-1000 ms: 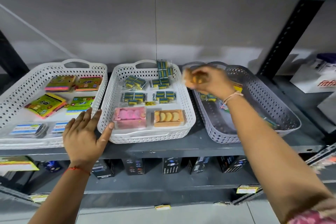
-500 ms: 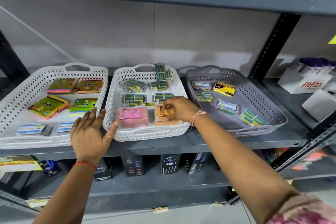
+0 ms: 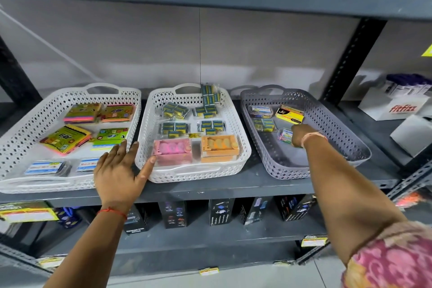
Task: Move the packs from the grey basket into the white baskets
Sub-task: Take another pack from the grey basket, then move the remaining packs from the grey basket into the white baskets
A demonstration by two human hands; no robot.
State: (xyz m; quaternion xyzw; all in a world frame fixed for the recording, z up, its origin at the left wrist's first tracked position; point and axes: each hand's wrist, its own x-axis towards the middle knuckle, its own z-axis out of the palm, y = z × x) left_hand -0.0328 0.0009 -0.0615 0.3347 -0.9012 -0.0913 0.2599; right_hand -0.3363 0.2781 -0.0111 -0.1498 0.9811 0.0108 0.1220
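Grey basket (image 3: 336, 133) sits at the right end of the shelf (image 3: 233, 188) and holds four packs that I can count: a clear blue-label pack (image 3: 260, 110) at back left, a yellow-black box (image 3: 289, 114) at back right, a pack of green-blue boxes (image 3: 264, 124) below those, and a clear pack (image 3: 285, 134) right under the right hand (image 3: 300, 137). Half a second ago that hand was over the middle white basket (image 3: 230, 121), at the orange pack (image 3: 219, 148); now it is back inside the grey one, fingers curled down on the clear pack, contact likely but the grip is hidden by the hand, cannot tell if closed on it. Judged meaning: one drop-off done, next pick starting, about four packs left, plus maybe a fifth hidden under the wrist, cannot tell. Middle white basket: five bags of green-blue boxes, one pink pack (image 3: 173, 151), the orange pack, one tiny yellow item between the rows. Left white basket (image 3: 14, 147): four colourful pad packs, two clear blue-label packs at the front. Left hand (image 3: 119, 168) has not moved, lies flat and spread, empty, fingers over the left basket's rim, thumb tip against the middle basket's front corner. Baskets: two white, one grey.
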